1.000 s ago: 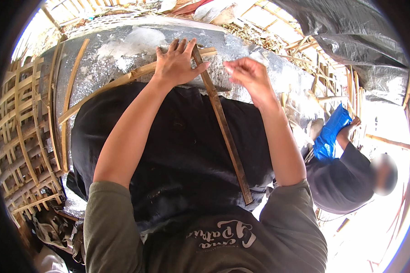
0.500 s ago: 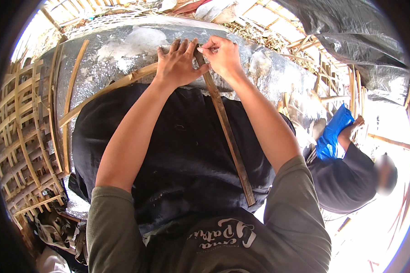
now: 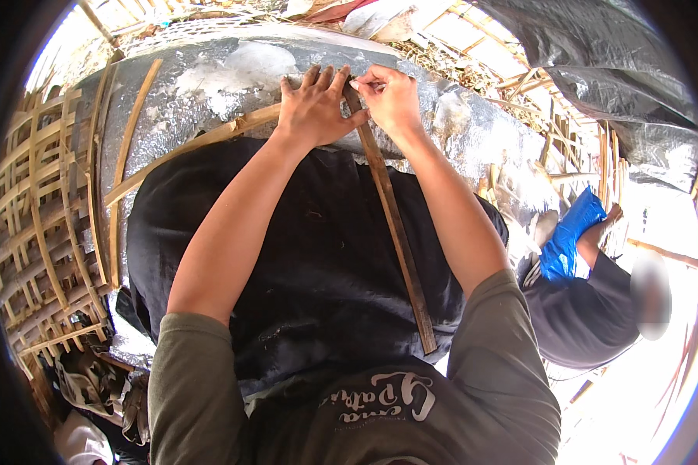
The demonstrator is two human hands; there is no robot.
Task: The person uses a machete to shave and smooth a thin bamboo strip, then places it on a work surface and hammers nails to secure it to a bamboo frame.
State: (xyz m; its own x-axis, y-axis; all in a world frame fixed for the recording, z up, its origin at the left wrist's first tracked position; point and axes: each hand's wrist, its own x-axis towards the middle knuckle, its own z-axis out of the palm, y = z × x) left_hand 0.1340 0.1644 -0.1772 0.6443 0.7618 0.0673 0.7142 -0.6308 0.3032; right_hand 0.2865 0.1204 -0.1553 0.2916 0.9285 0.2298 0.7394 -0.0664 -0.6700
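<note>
A long flat brown strip of wood or bamboo (image 3: 395, 225) runs from my hands back across the black cloth (image 3: 302, 240) over my legs. My left hand (image 3: 316, 112) lies flat with fingers spread, just left of the strip's far end, its thumb reaching to the strip. At that same end, my right hand (image 3: 393, 101) has thumb and forefinger pinched together and the other fingers curled. A small pale bit shows at the pinch, too small to name. Under the hands is a worn grey surface with whitish patches (image 3: 252, 58).
A woven bamboo lattice (image 3: 43, 209) stands at the left, near loose bamboo strips (image 3: 136, 116). A curved bamboo piece (image 3: 202, 142) lies left of my hands. At right, another person in dark clothing (image 3: 574, 318) sits by a blue plastic bag (image 3: 570, 236). Black sheeting (image 3: 605, 70) hangs upper right.
The whole view has shifted slightly, so hands and strip sit a little further right. The flat left hand and the pinching right hand keep their places at the strip's end.
</note>
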